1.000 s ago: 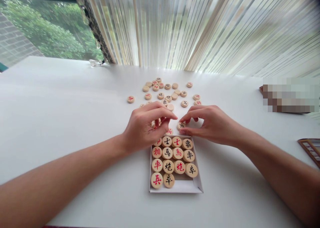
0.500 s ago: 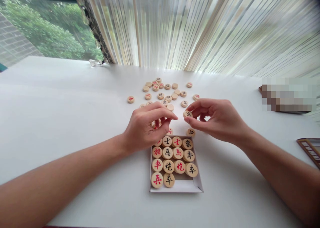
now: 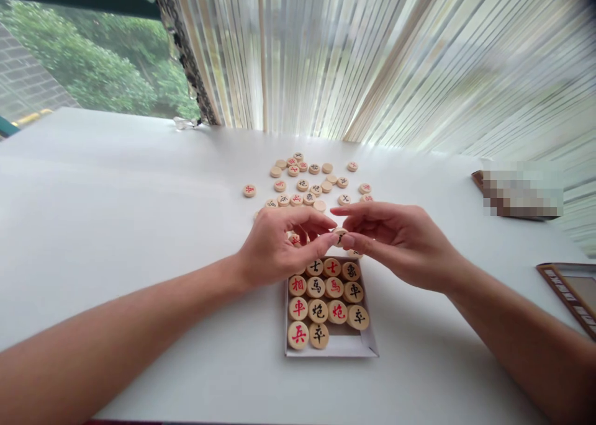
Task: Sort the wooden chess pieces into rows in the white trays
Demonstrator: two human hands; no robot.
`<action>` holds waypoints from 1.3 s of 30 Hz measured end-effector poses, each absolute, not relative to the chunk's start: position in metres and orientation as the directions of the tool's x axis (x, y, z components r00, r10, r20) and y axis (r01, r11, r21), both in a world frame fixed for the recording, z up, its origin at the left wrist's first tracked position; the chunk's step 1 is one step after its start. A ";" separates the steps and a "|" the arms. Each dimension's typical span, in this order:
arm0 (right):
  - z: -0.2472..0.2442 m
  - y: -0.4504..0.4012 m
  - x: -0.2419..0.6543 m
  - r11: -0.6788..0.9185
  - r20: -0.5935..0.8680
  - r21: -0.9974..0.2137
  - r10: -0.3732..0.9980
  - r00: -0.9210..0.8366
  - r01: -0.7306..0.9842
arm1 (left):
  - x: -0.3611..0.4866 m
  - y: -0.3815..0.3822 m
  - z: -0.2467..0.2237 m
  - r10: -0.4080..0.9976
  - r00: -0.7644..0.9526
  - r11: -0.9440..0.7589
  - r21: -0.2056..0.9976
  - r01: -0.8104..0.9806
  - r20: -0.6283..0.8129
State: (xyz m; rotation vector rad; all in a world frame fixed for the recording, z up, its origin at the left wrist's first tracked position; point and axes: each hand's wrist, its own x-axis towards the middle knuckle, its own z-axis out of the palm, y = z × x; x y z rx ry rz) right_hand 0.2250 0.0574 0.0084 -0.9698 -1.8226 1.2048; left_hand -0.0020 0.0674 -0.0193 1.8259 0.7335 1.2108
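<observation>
My left hand point(image 3: 274, 245) and right hand point(image 3: 403, 242) pinch one piece point(image 3: 339, 237) near the far edge of the box point(image 3: 344, 345), seemingly filled except its near right corner; loose pieces point(image 3: 302, 185) wait toward the table's point(image 3: 162, 220) far edge.

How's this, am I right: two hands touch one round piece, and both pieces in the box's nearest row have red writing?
Not both: the head view shows red writing on that row's left piece but black on its right piece.
</observation>
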 end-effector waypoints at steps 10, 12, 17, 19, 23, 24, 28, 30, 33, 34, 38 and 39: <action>0.023 0.039 0.216 0.117 0.126 -0.992 0.963 -0.240 -0.054 | 0.004 0.053 0.003 0.879 0.432 -0.150 0.977 -0.153 0.202; 0.022 0.033 0.215 0.077 0.099 -0.992 0.967 -0.235 -0.102 | 0.003 0.049 0.012 0.876 0.441 -0.144 0.979 -0.147 0.195; 0.011 0.025 0.210 0.010 0.061 -0.980 0.966 -0.253 -0.200 | 0.000 0.038 0.020 0.886 0.440 -0.083 0.983 -0.166 0.149; 0.005 0.022 0.208 -0.009 0.052 -0.973 0.965 -0.257 -0.232 | -0.002 0.035 0.017 0.893 0.433 -0.042 0.981 -0.189 0.121; -0.003 0.013 0.207 -0.018 0.059 -0.963 0.958 -0.279 -0.267 | -0.004 0.028 0.012 0.897 0.438 0.044 0.974 -0.224 0.060; -0.004 0.010 0.207 -0.012 0.068 -0.963 0.956 -0.284 -0.271 | -0.004 0.026 0.012 0.898 0.438 0.059 0.975 -0.214 0.041; -0.003 0.001 0.208 0.031 0.101 -0.966 0.959 -0.265 -0.256 | -0.001 0.019 0.011 0.899 0.436 0.048 0.982 -0.180 0.036; -0.001 -0.001 0.208 0.058 0.121 -0.967 0.962 -0.247 -0.247 | 0.001 0.016 0.011 0.907 0.415 -0.004 0.984 -0.176 0.077; 0.000 -0.002 0.207 0.090 0.147 -0.967 0.961 -0.232 -0.238 | 0.002 0.012 0.009 0.919 0.369 -0.099 0.987 -0.126 0.139; 0.000 -0.003 0.207 0.099 0.153 -0.968 0.962 -0.228 -0.231 | 0.001 0.011 0.009 0.920 0.360 -0.130 0.986 -0.103 0.159; 0.001 -0.006 0.207 0.128 0.167 -0.975 0.962 -0.216 -0.183 | -0.001 0.009 0.009 0.908 0.356 -0.223 0.974 -0.032 0.219; 0.001 -0.007 0.206 0.129 0.166 -0.976 0.963 -0.213 -0.177 | -0.002 0.009 0.008 0.906 0.357 -0.238 0.971 -0.023 0.230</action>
